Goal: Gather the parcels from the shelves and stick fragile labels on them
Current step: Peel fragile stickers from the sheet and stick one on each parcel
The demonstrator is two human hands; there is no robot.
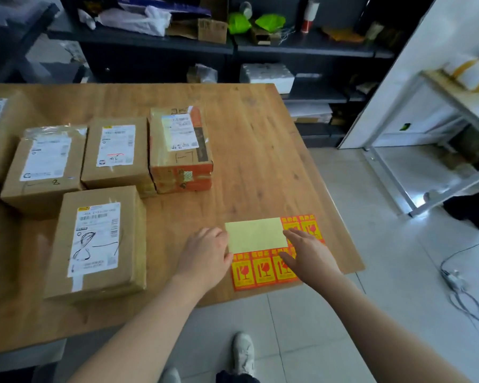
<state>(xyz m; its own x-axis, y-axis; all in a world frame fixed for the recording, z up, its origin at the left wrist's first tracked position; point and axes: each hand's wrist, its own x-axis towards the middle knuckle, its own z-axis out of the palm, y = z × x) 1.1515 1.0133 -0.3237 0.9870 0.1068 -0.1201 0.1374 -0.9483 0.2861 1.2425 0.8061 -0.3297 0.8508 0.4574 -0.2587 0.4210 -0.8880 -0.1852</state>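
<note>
- From my remote seat I see both hands over the fragile label sheet, which lies flat near the worktop's near right corner.
- The sheet is orange and yellow with red broken-glass marks. 3 labels show in its bottom row and 2 at its top right. The rest is a bare pale-yellow backing.
- The right hand rests on the sheet's right part, its fingers straight and spread and holding nothing. The fingertips lie on the labels just beside the bare backing.
- The left hand sits at the sheet's left edge, back of the hand up, fingers bent downward. Its thumb touches the edge, but the fingertips are hidden, so I cannot tell whether it pinches the sheet or only presses it.
- 4 brown parcels stand in full view on the worktop's left half, well apart from the sheet, each with a white shipping label on top.
- The near parcel is closest to the left hand.
- Behind it stand the left parcel, the middle parcel and the orange-taped parcel, side by side in 1 row.
- More parcels are cut off at the left edge of the view.
- Dark shelves with bags and boxes run behind the worktop.
- 1 pale shoe shows on the tiled floor below.
</note>
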